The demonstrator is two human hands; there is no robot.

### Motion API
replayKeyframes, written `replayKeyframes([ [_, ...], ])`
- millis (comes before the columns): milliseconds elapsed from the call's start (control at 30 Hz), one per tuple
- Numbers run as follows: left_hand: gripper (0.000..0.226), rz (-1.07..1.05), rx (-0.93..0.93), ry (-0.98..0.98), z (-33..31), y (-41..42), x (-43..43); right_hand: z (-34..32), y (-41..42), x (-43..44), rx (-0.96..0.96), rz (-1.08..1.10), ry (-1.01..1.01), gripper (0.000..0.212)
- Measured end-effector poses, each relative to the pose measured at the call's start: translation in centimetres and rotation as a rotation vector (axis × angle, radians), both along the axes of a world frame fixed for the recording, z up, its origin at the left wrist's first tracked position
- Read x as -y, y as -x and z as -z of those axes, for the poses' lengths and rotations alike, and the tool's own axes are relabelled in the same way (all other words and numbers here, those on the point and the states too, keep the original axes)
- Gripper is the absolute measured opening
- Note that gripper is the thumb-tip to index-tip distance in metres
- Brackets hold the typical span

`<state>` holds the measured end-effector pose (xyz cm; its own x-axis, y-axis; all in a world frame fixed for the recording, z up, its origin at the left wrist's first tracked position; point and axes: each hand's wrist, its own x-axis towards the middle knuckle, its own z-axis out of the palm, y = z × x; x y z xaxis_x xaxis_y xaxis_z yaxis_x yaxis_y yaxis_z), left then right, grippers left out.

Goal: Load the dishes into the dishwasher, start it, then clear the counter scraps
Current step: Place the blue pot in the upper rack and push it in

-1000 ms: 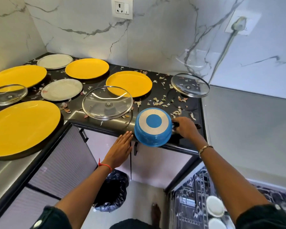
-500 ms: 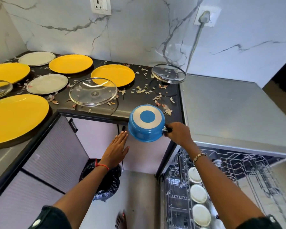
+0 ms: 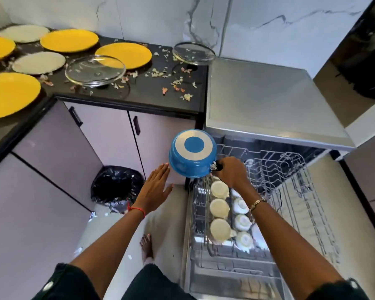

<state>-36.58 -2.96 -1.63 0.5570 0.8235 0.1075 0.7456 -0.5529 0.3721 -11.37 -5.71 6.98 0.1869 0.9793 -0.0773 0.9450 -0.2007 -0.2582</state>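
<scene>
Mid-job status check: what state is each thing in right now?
Blue saucepan: upside down, held in the air.
Right hand: grips the saucepan's handle.
Left hand: open, holding nothing.
Dishwasher rack: pulled out, partly loaded.
Cups: upside down in rack.
Counter: strewn with scraps.

Head view, steeply down, over dishwasher rack [image 3: 277, 169]

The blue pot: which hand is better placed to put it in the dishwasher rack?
Right, probably. The right hand grips the blue pot by its handle above the rack. The left hand, open, is beside the pot, holding nothing.
</scene>
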Motion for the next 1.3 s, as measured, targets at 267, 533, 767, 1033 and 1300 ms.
replayKeyframes([
  [267, 0.064, 0.051, -0.042, 0.026, 0.7, -2.6, 6.9, 2.4, -2.0, 8.2, -0.11, 0.131, 0.043, 0.023],
  [533, 0.066, 0.174, -0.103, 0.047, 1.5, -4.0, 8.9, 4.9, -3.1, 13.6, -0.156, 0.316, 0.03, 0.024],
  [767, 0.074, 0.258, -0.158, 0.08, 1.3, -5.5, 10.9, 5.5, -4.6, 17.6, -0.131, 0.46, 0.072, 0.024],
  [1033, 0.078, 0.29, -0.224, 0.1, 2.0, -9.0, 11.5, 6.5, -8.2, 20.1, -0.121, 0.567, 0.127, 0.027],
  [1300, 0.085, 0.24, -0.274, 0.192, 4.7, -14.0, 10.8, 9.2, -15.3, 19.2, -0.138, 0.539, 0.093, 0.026],
])
